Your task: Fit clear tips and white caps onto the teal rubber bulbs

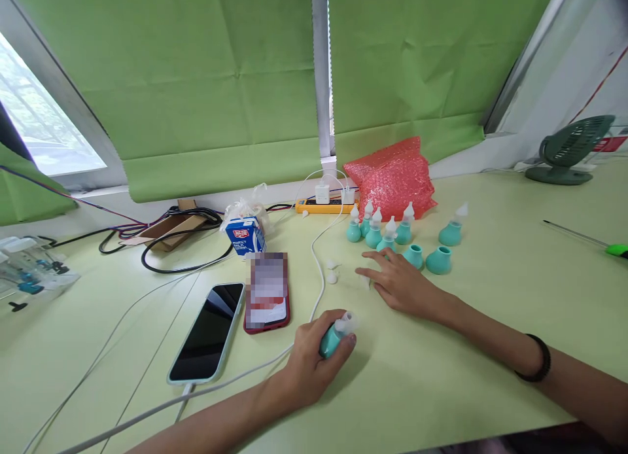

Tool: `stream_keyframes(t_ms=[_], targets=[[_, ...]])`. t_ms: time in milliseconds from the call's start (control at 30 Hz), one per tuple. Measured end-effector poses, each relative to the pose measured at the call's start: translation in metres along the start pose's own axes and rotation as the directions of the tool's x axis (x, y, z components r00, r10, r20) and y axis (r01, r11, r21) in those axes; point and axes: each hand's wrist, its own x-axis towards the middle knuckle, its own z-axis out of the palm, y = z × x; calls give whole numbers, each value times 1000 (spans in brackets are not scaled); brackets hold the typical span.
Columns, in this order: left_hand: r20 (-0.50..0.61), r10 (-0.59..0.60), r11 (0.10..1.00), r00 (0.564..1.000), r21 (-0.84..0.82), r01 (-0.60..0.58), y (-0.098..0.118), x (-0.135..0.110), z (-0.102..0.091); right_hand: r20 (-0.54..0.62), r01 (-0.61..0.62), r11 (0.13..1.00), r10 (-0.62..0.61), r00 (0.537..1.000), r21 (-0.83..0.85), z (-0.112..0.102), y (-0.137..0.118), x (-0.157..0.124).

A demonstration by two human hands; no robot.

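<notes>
My left hand is closed around a teal rubber bulb with a clear tip, lying on its side on the pale green table. Flat on the table lies my right hand, fingers spread and reaching left toward small white tips. Just beyond it stand several assembled teal bulbs with clear tips and two teal bulbs without tips.
Two phones lie left of my hands with a white charging cable between. A milk carton, power strip, red bubble wrap, black cables, a fan and a green-handled screwdriver surround the work area.
</notes>
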Motion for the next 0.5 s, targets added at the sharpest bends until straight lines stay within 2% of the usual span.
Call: stream_keyframes(t_ms=[100, 300, 367, 433, 500], targets=[[23, -49, 999, 999, -13, 50, 3, 5, -1, 120, 21, 999, -17, 993, -30, 2, 2, 1], [46, -101, 989, 994, -101, 105, 3, 9, -2, 63, 9, 1000, -8, 998, -3, -6, -2, 2], [47, -114, 986, 992, -115, 119, 3, 10, -2, 41, 2, 997, -5, 999, 79, -7, -3, 2], [56, -128, 984, 990, -118, 134, 3, 11, -2, 6, -11, 974, 10, 1000, 228, -8, -6, 1], [60, -133, 983, 989, -117, 139, 3, 11, -2, -27, -26, 902, 42, 999, 431, -12, -12, 1]])
